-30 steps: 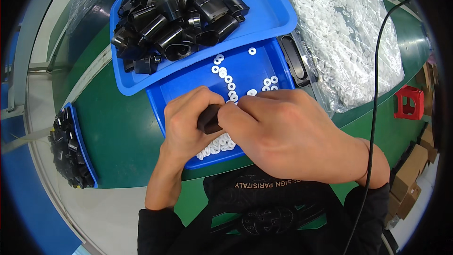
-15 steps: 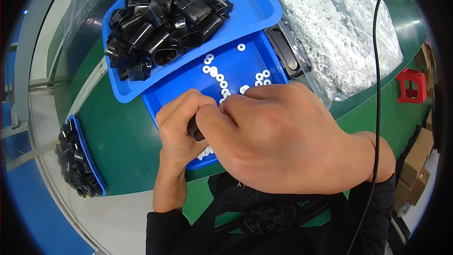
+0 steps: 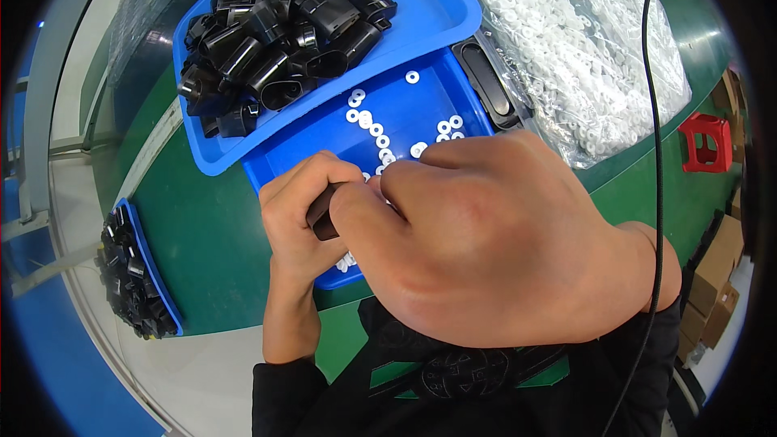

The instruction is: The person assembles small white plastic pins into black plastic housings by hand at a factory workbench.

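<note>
My left hand [image 3: 299, 214] is closed round a black plastic housing [image 3: 324, 214], whose hollow end shows between my two hands. My right hand [image 3: 477, 235] is closed and pressed up against the left one; its fingertips and whatever they pinch are hidden behind the knuckles. Both hands are over a blue tray [image 3: 279, 154] with small white washers [image 3: 376, 129] scattered in it. More washers peep out below my left hand.
A second blue tray [image 3: 437, 16], heaped with black housings [image 3: 267, 40], overlaps the far side of the washer tray. A clear bag of white washers [image 3: 575, 48] lies to the right. A black cable [image 3: 652, 113] hangs down there. Another tray of black parts [image 3: 133, 275] stands left.
Both hands have shifted slightly to the left, and more of the black housing shows between them. My right hand has turned a little.
</note>
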`<state>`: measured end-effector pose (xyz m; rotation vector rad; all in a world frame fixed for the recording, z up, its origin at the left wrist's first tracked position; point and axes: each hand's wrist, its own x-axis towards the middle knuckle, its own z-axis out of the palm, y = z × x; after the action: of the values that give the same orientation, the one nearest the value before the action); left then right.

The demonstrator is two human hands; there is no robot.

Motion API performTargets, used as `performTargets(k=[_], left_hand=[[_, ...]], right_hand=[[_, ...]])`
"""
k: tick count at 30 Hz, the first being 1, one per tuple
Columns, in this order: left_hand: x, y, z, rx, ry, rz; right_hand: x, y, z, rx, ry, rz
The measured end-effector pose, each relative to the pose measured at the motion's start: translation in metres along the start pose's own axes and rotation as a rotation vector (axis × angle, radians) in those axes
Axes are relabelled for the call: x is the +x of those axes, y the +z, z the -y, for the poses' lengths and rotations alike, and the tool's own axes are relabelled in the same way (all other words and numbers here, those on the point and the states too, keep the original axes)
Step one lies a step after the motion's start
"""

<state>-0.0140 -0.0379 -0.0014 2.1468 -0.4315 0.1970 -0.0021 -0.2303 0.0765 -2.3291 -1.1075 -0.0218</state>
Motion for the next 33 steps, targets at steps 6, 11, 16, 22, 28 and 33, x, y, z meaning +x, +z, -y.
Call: performTargets(k=[6, 11, 16, 22, 28, 33], left_hand=[[0.002, 0.002, -0.001, -0.094, 0.007, 0.002], [0.002, 0.001, -0.005, -0.014, 0.045, -0.027], [0.0, 0.002, 0.003, 0.046, 0.058, 0.005], [0.006, -0.006, 0.007, 0.007, 0.086, 0.022], [0.004, -0.005, 0.002, -0.03, 0.044, 0.029], [0.003, -0.002, 0.002, -0.087, 0.018, 0.025]], right_hand=[[0.001, 0.0, 0.001, -0.013, 0.018, 0.02], [0.005, 0.007, 0.006, -0.013, 0.024, -0.019], [0.007, 0.012, 0.0, 0.015, 0.001, 0.039], [0.003, 0.015, -0.008, 0.03, 0.027, -0.023], [0.002, -0.006, 0.0, 0.02, 0.071, 0.049], [0.002, -0.002, -0.001, 0.006, 0.051, 0.052]])
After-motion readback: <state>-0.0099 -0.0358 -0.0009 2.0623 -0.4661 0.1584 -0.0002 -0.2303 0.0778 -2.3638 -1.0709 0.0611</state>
